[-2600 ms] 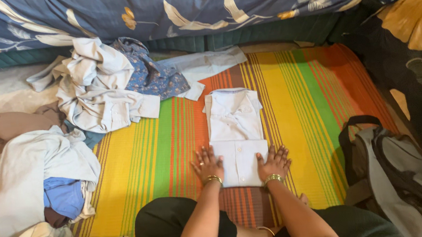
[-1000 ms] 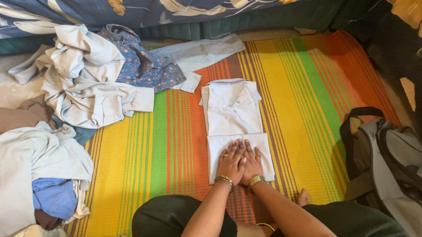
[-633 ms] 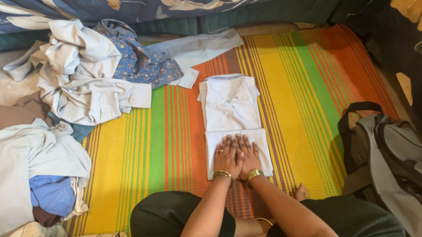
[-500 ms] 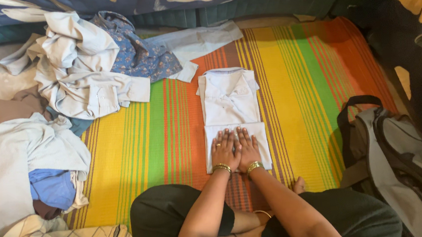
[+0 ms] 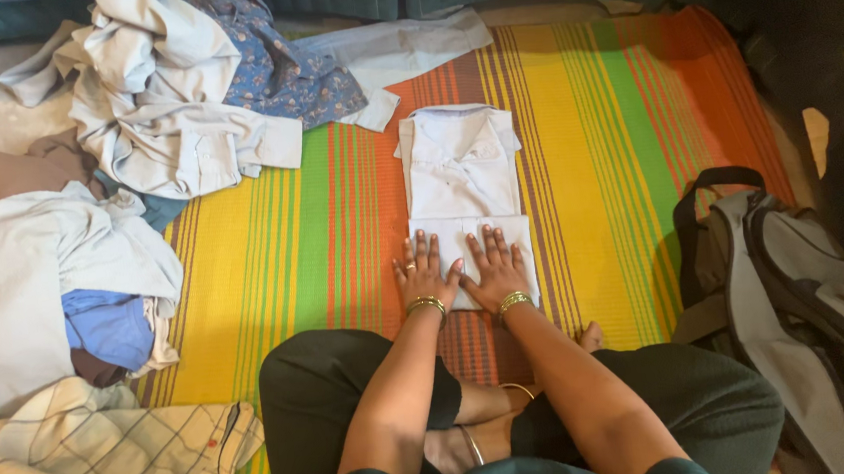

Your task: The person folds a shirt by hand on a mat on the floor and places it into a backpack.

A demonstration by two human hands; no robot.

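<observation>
The folded white shirt (image 5: 462,189) lies on the striped mat (image 5: 596,153), its long axis running near to far, collar at the far end. Left hand (image 5: 423,278) and right hand (image 5: 493,270) press flat, fingers spread, grip holding nothing, side by side on its near folded end, the left half off its left edge.

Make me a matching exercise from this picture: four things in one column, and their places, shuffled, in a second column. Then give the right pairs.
Things
1. folded white shirt
2. grey backpack
3. blue flowered cloth
4. checked cloth

Places
A. in the bottom left corner, beside the person's knee
B. in the heap of clothes at the top left
C. mid-mat, under the left hand and right hand
D. at the right edge of the striped mat

Pairs: 1-C, 2-D, 3-B, 4-A
</observation>
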